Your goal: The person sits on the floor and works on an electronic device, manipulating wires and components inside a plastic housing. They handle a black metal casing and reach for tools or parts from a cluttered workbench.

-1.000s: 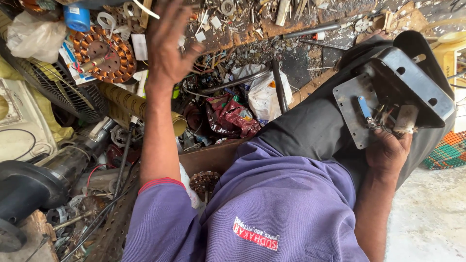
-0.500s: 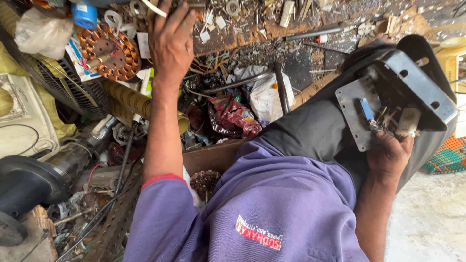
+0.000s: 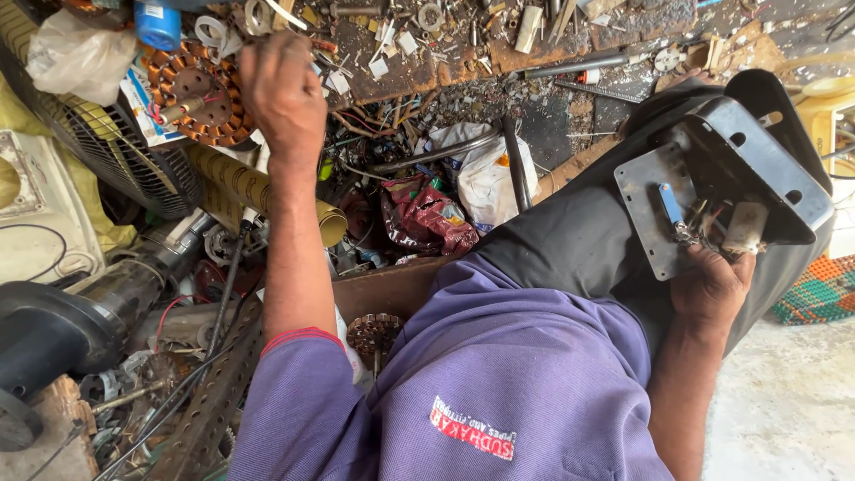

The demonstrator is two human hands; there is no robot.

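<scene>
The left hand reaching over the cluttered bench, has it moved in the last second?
Yes. The left hand was open and raised higher up the bench; it has closed into a fist and drawn back a little, now beside the round copper-wound motor stator.

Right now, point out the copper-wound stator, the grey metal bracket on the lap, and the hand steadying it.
copper-wound stator (image 3: pixel 198 93), head view, on its central hub.
grey metal bracket (image 3: pixel 643 205), head view, on its flat plate.
right hand (image 3: pixel 712 285), head view, on its back.
</scene>
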